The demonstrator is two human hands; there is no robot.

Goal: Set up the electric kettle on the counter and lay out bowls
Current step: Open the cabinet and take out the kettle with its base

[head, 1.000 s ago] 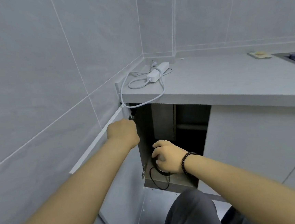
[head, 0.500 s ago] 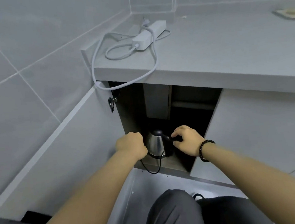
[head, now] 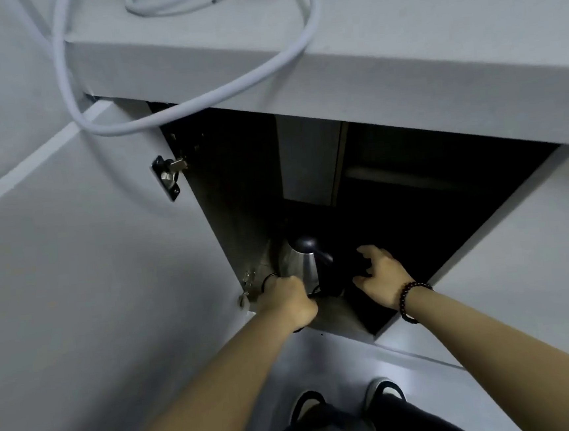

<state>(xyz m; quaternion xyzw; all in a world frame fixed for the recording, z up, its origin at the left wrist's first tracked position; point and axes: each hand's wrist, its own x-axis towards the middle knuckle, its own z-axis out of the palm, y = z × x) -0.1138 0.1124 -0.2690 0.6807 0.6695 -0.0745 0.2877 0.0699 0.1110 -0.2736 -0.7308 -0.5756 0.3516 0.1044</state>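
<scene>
The kettle (head: 302, 265) stands upright on the floor of the open cabinet (head: 242, 219), at its front left corner, under the counter (head: 400, 60). My left hand (head: 289, 301) is curled at the kettle's base on its left, seemingly around its black cord (head: 269, 280); I cannot tell how firm that hold is. My right hand (head: 383, 277), fingers spread and empty, reaches at the dark handle on the kettle's right. I judge it best to close fully on the handle, gather the cord, and lift straight out, clearing the counter edge above the kettle.
</scene>
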